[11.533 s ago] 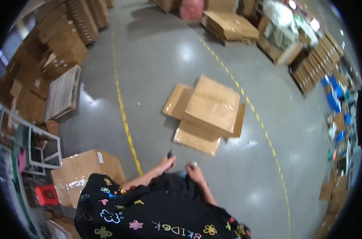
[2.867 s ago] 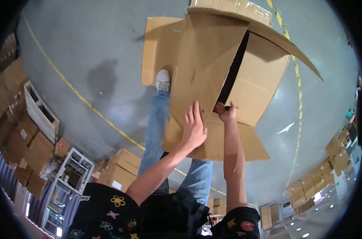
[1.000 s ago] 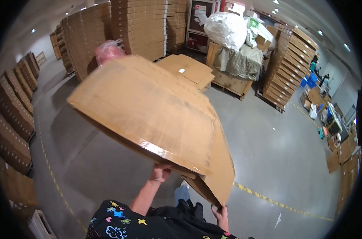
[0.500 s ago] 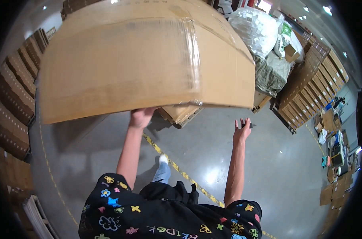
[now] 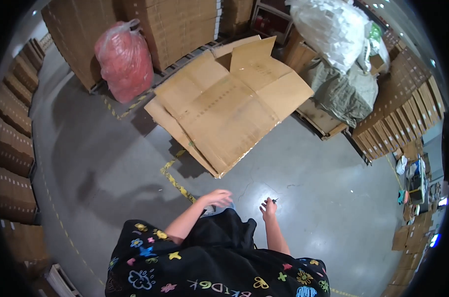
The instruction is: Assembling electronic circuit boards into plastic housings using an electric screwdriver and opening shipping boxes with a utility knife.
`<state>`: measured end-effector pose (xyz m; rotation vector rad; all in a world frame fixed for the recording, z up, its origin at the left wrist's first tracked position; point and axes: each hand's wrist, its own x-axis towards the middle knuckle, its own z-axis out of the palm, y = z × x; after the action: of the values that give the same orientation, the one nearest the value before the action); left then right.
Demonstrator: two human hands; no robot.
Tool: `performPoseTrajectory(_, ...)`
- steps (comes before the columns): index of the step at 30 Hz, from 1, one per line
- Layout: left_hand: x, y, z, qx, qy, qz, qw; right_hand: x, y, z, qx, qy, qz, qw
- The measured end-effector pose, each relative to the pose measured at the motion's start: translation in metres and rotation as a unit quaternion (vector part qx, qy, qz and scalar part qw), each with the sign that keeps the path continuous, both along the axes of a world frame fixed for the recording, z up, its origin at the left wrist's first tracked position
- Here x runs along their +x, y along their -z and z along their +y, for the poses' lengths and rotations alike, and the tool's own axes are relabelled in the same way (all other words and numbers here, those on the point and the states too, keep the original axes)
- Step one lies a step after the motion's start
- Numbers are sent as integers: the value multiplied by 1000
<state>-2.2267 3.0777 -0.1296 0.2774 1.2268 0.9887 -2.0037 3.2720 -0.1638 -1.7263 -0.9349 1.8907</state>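
A large flattened cardboard box [image 5: 224,116] lies ahead of me, off the floor, with one flap standing up at its far side. Shiny tape runs along its near right edge. My left hand [image 5: 217,198] is apart from the box, empty, its fingers stretched out and slightly blurred. Over to the right, my right hand [image 5: 268,208] is closed around a small dark object [image 5: 275,201]; its pointed tip shows between the fingers, but its kind is too small to make out. Neither hand touches the cardboard.
A red plastic sack [image 5: 125,64] stands by tall carton stacks [image 5: 180,29] at the back. White bags [image 5: 328,32] and a grey-green sack [image 5: 350,91] are piled at the right, beside leaning cartons [image 5: 402,116]. Yellow tape [image 5: 172,180] marks the floor. Carton stacks [image 5: 9,148] line the left.
The large cardboard box has left my left hand and come down flat ahead of me. Both hands have drawn back toward my body, and the red sack has come into view.
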Motion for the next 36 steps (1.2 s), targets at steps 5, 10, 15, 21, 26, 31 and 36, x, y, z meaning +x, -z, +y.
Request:
performPoseTrajectory(5,-62,104,-180,-142,-306,161,927,-75,90,28,-80,-114,-146,979)
performPoseTrajectory(10,-68,55,-280,-488,-352,78,795,-164,218,46,-46,-306,-270,912)
performPoseTrajectory(15,-164,80,-179,-365,-256,204,871,-201,334,158,186,-216,-287,915)
performPoseTrajectory(21,-384,173,-65,-158,-361,425,815,-338,268,107,-134,-59,-158,976)
performPoseTrajectory(26,-470,255,74,-327,-352,295,826,-342,233,118,-115,15,-109,987)
performPoseTrajectory(31,-423,235,144,-70,-600,81,793,-301,225,140,-32,119,-32,992)
performPoseTrajectory(36,-398,208,101,-103,-690,10,716,-325,180,120,21,176,-84,981)
